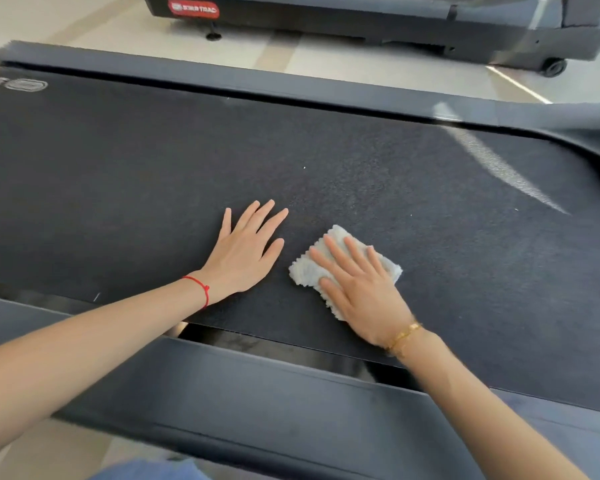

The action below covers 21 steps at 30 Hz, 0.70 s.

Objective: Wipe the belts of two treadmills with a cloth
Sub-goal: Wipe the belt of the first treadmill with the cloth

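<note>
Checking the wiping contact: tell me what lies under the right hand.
Under the right hand lies a folded white cloth, pressed flat on the dark treadmill belt. Its edges show around the fingers; the part beneath the palm, and the belt under it, are covered.

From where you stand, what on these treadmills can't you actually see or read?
All in the head view:
- Part of the white cloth: covered by the right hand pressing flat on it.
- Belt under the flat left hand: hidden.
- Belt logo: cut off by the left edge.
- Second treadmill: its belt lies beyond the top edge.
- Its red label: upside down, small print unreadable.
</note>
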Available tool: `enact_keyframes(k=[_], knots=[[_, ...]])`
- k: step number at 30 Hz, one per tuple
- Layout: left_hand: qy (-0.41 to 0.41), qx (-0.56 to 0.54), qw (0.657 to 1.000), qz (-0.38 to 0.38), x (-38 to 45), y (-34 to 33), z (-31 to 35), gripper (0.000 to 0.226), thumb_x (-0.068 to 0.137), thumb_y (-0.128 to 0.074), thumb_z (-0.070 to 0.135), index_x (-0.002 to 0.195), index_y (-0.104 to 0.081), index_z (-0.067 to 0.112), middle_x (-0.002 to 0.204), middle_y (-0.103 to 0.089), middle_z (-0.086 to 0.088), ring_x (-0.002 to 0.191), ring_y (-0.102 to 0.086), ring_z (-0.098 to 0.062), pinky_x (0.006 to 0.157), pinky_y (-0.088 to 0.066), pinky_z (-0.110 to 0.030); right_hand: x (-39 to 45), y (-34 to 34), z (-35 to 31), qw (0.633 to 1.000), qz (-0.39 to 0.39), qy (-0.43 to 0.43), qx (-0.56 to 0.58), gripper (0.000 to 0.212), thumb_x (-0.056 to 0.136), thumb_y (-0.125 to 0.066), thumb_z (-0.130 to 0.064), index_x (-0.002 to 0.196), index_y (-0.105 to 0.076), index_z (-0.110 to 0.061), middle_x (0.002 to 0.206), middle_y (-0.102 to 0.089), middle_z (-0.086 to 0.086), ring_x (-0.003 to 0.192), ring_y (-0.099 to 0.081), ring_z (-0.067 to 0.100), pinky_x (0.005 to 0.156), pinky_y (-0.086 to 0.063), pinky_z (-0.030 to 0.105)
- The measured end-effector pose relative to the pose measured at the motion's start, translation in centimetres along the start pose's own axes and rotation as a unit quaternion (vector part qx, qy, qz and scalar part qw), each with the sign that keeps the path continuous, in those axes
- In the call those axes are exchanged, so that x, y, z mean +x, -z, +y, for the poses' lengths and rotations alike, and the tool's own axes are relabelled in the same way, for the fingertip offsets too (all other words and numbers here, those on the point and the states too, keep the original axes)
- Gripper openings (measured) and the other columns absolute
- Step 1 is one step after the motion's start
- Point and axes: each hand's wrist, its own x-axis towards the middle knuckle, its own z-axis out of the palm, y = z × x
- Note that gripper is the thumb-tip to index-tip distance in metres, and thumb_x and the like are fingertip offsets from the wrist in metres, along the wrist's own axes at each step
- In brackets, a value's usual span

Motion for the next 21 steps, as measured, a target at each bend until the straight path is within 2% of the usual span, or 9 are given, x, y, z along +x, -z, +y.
enact_keyframes(k=[2,5,8,10,13,16,18,21], knots=[[-0.009,-0.01,1.0,0.0,-0.3,0.1,-0.9,0.056,0.104,-0.026,0.043,0.158,-0.014,0.032,0.166,-0.008,0.006,0.153,0.001,-0.015,0.122,0.001,-0.056,-0.3,0.2,1.3,1.0,0.006,-0.02,-0.014,0.052,0.104,-0.021,-0.041,0.153,-0.006,-0.036,0.162,-0.002,-0.01,0.15,0.0,0.019,0.119,0.005,0.039],[-0.023,-0.017,1.0,0.002,-0.6,0.2,-1.5,0.058,0.103,-0.023,0.045,0.158,-0.014,0.03,0.166,-0.009,0.004,0.153,0.0,-0.016,0.122,0.002,-0.056,0.7,0.8,4.2,0.992,0.014,-0.129,-0.012,0.051,0.103,-0.024,-0.039,0.152,-0.009,-0.035,0.163,-0.003,-0.007,0.149,-0.001,0.023,0.119,0.0,0.043],[-0.023,-0.008,1.0,0.018,-0.7,0.0,-1.4,0.058,0.103,-0.023,0.044,0.158,-0.015,0.028,0.166,-0.011,0.002,0.153,-0.002,-0.018,0.121,0.0,-0.057,1.3,1.2,4.4,0.975,0.019,-0.218,0.018,0.049,0.104,-0.021,-0.039,0.152,-0.01,-0.037,0.163,-0.003,-0.005,0.149,0.001,0.026,0.119,0.002,0.046],[-0.024,0.002,0.999,0.024,-0.7,-0.2,-1.3,0.058,0.103,-0.024,0.044,0.158,-0.015,0.028,0.166,-0.012,0.001,0.153,-0.003,-0.019,0.121,-0.001,-0.057,0.9,0.8,2.4,0.974,0.029,-0.223,0.022,0.049,0.104,-0.021,-0.039,0.152,-0.012,-0.037,0.162,-0.006,-0.004,0.149,-0.002,0.027,0.119,0.002,0.047],[-0.029,0.01,0.999,0.024,-0.7,-0.4,-1.4,0.059,0.102,-0.021,0.045,0.158,-0.014,0.027,0.166,-0.011,0.0,0.153,-0.002,-0.021,0.121,-0.001,-0.058,-1.1,0.0,-2.3,0.982,0.027,-0.183,0.019,0.049,0.103,-0.022,-0.039,0.151,-0.012,-0.039,0.162,-0.008,-0.007,0.149,-0.005,0.025,0.119,0.0,0.046],[-0.035,0.008,0.999,0.02,-0.6,-0.4,-1.5,0.059,0.102,-0.02,0.045,0.158,-0.012,0.026,0.166,-0.009,-0.001,0.153,-0.002,-0.022,0.121,-0.001,-0.059,-3.5,-0.3,-6.1,0.99,0.004,-0.136,0.031,0.05,0.103,-0.021,-0.043,0.151,-0.011,-0.042,0.161,0.002,-0.014,0.149,0.008,0.016,0.12,0.008,0.039],[-0.035,0.006,0.999,0.023,-0.7,-0.4,-1.6,0.06,0.102,-0.02,0.045,0.158,-0.013,0.026,0.166,-0.01,-0.002,0.153,-0.003,-0.022,0.12,0.0,-0.059,-4.9,-0.2,-6.7,0.992,-0.01,-0.121,0.031,0.052,0.1,-0.015,-0.049,0.151,-0.006,-0.044,0.16,0.007,-0.019,0.148,0.016,0.011,0.119,0.013,0.033],[-0.034,0.007,0.999,0.017,-0.8,-0.1,-1.6,0.06,0.102,-0.021,0.045,0.158,-0.013,0.026,0.166,-0.01,-0.002,0.153,-0.004,-0.023,0.12,-0.001,-0.06,-5.4,0.6,-4.9,0.987,-0.017,-0.158,0.011,0.054,0.097,-0.012,-0.052,0.15,-0.001,-0.044,0.16,0.009,-0.018,0.149,0.013,0.013,0.118,0.012,0.032]])
